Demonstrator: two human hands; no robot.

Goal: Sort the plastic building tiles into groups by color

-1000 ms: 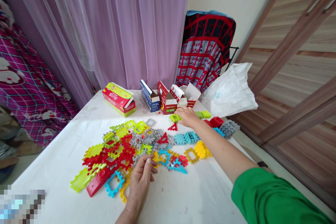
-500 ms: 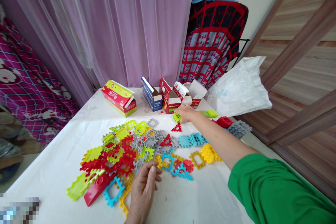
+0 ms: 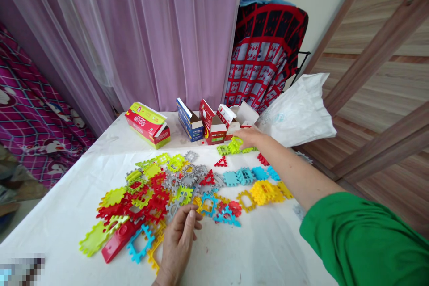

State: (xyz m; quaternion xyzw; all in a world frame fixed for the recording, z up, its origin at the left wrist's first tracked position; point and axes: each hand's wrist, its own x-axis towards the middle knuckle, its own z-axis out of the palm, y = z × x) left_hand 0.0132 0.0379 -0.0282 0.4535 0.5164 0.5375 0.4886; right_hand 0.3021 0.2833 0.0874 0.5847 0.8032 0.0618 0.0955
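At the far side of the table, my right hand (image 3: 248, 137) pinches a lime-green toothed building piece (image 3: 235, 144), with the fingertips partly hidden behind it. Just below and left of it lies another lime-green piece (image 3: 223, 149); a flat green piece (image 3: 248, 149) is on the right. My left hand (image 3: 177, 241) rests at the near edge of the pile, fingers loosely curled in and nothing seen in them. Beside it spreads a mixed heap of interlocking plastic pieces, with red (image 3: 157, 201), grey (image 3: 172, 183), blue (image 3: 140, 242) and yellow (image 3: 156, 250) ones.
Boxes stand along the back: a red-and-green one (image 3: 147, 126), a blue one (image 3: 190, 120) and a red one (image 3: 213, 125). Blue pieces (image 3: 244, 175) and stacked yellow pieces (image 3: 264, 192) lie in rows below my right forearm. A white bag (image 3: 298, 114) sits at the back right corner.
My right hand has shifted slightly right and lifted its green piece; another green piece shows beneath it. The view has turned a little right. My left hand stays beside the pile.
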